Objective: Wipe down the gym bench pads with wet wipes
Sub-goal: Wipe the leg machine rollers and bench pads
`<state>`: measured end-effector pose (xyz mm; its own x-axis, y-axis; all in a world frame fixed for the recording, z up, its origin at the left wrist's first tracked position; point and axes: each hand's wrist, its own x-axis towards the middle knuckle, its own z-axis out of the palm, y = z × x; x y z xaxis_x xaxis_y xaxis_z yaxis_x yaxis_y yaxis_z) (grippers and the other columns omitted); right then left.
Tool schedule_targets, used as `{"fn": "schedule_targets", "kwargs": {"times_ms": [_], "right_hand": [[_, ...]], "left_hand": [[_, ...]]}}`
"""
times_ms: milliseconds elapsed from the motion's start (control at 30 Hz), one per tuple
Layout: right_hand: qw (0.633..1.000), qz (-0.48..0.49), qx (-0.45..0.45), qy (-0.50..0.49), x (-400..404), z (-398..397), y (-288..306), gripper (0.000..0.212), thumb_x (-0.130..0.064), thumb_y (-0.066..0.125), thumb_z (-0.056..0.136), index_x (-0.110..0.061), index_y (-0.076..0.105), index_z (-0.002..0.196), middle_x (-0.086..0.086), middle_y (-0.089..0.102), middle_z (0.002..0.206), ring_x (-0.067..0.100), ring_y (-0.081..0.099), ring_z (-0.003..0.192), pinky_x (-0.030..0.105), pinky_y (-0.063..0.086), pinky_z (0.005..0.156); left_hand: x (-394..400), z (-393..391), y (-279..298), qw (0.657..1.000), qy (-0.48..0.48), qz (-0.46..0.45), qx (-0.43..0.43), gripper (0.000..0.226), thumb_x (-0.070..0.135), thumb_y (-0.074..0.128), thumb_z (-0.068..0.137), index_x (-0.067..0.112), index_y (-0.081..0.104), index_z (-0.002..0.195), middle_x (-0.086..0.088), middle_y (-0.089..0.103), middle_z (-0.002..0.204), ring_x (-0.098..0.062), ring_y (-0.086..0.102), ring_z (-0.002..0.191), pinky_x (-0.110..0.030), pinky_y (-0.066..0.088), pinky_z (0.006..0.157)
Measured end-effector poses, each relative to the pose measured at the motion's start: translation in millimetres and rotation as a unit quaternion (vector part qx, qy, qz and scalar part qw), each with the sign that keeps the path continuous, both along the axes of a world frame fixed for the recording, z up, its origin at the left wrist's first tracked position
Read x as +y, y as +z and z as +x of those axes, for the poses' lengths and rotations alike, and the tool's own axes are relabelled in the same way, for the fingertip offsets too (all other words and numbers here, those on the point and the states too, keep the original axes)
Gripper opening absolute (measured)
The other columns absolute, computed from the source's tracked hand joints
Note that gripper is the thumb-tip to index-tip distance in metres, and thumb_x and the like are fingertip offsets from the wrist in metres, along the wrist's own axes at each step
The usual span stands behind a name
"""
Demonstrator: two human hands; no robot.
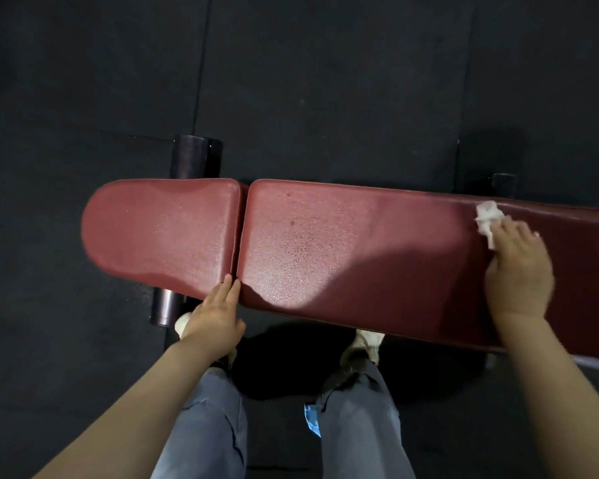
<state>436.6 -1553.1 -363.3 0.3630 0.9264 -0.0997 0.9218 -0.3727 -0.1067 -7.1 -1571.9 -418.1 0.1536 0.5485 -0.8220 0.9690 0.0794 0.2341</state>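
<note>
A dark red gym bench runs across the view, with a short seat pad (159, 233) on the left and a long back pad (360, 247) on the right, split by a narrow gap. Both pads look damp and speckled. My right hand (517, 271) lies on the long pad toward its right end and presses a crumpled white wet wipe (486, 219) against it with straight fingers. My left hand (215, 316) rests with straight fingers on the near edge of the bench, right at the gap between the pads.
Black rubber floor tiles (325, 81) surround the bench. Dark foam rollers (189, 155) (163, 305) stick out behind and in front of the seat pad. My legs in grey trousers and light shoes (367, 340) stand close to the bench's near side. A blue scrap (312, 420) lies between them.
</note>
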Motion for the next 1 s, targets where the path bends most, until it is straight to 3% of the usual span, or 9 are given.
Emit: {"fn": "schedule_targets", "kwargs": {"times_ms": [67, 167, 300, 400, 467, 633, 767, 867, 1000], "right_hand": [[0.997, 0.004, 0.027, -0.077, 6.0, -40.2, -16.5, 0.042, 0.006, 0.043, 0.087, 0.001, 0.058, 0.125, 0.024, 0.057, 0.130, 0.038, 0.054, 0.113, 0.043, 0.043, 0.103], [0.990, 0.032, 0.129, -0.053, 42.2, -148.6, -48.3, 0.040, -0.011, 0.037, 0.097, -0.016, 0.056, 0.131, 0.000, 0.055, 0.135, 0.014, 0.048, 0.123, -0.002, 0.028, 0.093], [0.946, -0.123, 0.214, 0.208, 80.5, -271.7, -80.2, 0.054, 0.012, 0.039, 0.088, -0.010, 0.052, 0.136, 0.004, 0.044, 0.147, 0.022, 0.034, 0.140, 0.026, 0.016, 0.118], [0.863, -0.207, 0.270, 0.375, 80.1, -280.0, -72.9, 0.046, -0.002, 0.046, 0.094, -0.018, 0.053, 0.137, 0.003, 0.046, 0.147, 0.021, 0.042, 0.135, 0.039, 0.034, 0.112], [0.847, -0.216, 0.267, 0.406, 66.8, -248.4, -69.0, 0.038, -0.018, 0.048, 0.099, -0.022, 0.055, 0.136, 0.000, 0.048, 0.146, 0.019, 0.044, 0.134, 0.037, 0.035, 0.110], [0.937, -0.120, 0.173, 0.278, 16.1, -98.7, -29.2, 0.049, -0.007, 0.045, 0.089, -0.018, 0.057, 0.136, -0.001, 0.051, 0.143, 0.016, 0.046, 0.133, 0.020, 0.024, 0.114], [0.996, 0.003, 0.094, -0.001, -42.6, -23.2, 2.2, 0.048, 0.001, 0.039, 0.083, -0.005, 0.064, 0.124, 0.012, 0.058, 0.135, 0.032, 0.058, 0.118, 0.040, 0.048, 0.096], [0.991, 0.026, 0.107, -0.070, -38.3, -75.2, -15.0, 0.044, 0.014, 0.047, 0.086, -0.001, 0.062, 0.125, 0.015, 0.054, 0.139, 0.031, 0.054, 0.125, 0.039, 0.042, 0.103], [0.966, -0.013, 0.254, 0.049, 31.7, -210.9, -56.1, 0.032, -0.005, 0.046, 0.097, 0.002, 0.060, 0.124, 0.015, 0.055, 0.137, -0.011, 0.047, 0.099, 0.019, 0.036, 0.102]], "left_hand": [[-1.3, 1.5, -0.6, 1.000, -0.006, -0.005, 0.007, 0.082, 0.026, 0.050, 0.096, 0.018, -0.002, 0.159, 0.003, -0.012, 0.166, -0.016, -0.005, 0.153, -0.039, 0.018, 0.122], [2.7, -2.7, -2.3, 1.000, -0.028, -0.008, 0.010, 0.083, 0.025, 0.050, 0.094, 0.019, -0.002, 0.159, 0.004, -0.011, 0.166, -0.015, -0.003, 0.153, -0.038, 0.018, 0.122], [9.3, -8.8, -3.7, 0.997, -0.072, -0.030, 0.015, 0.084, 0.026, 0.049, 0.094, 0.018, -0.003, 0.159, 0.001, -0.011, 0.166, -0.015, -0.003, 0.153, -0.038, 0.016, 0.122], [11.6, -6.0, -2.7, 0.996, -0.075, -0.047, 0.027, 0.084, 0.027, 0.048, 0.094, 0.017, -0.004, 0.159, 0.000, -0.013, 0.166, -0.018, -0.004, 0.153, -0.039, 0.015, 0.122], [11.2, -3.9, -1.7, 0.996, -0.074, -0.051, 0.030, 0.085, 0.027, 0.049, 0.094, 0.017, -0.005, 0.158, 0.000, -0.014, 0.166, -0.019, -0.004, 0.153, -0.040, 0.016, 0.122], [6.5, -0.1, -2.3, 0.996, -0.057, -0.050, 0.039, 0.085, 0.026, 0.048, 0.094, 0.017, -0.008, 0.158, 0.002, -0.018, 0.165, -0.017, -0.007, 0.153, -0.040, 0.017, 0.122], [-0.5, 4.1, -5.3, 0.998, -0.034, -0.026, 0.039, 0.085, 0.023, 0.048, 0.095, 0.016, -0.009, 0.157, 0.001, -0.018, 0.165, -0.016, -0.010, 0.153, -0.037, 0.017, 0.122], [-6.3, 8.1, -5.5, 0.999, -0.013, -0.010, 0.035, 0.086, 0.024, 0.049, 0.094, 0.016, -0.009, 0.158, 0.002, -0.017, 0.165, -0.017, -0.010, 0.153, -0.037, 0.017, 0.123], [-6.6, 3.5, -9.8, 1.000, 0.002, -0.002, 0.019, 0.086, 0.025, 0.051, 0.094, 0.019, -0.005, 0.158, 0.005, -0.014, 0.165, -0.014, -0.009, 0.152, -0.036, 0.014, 0.123]]}}
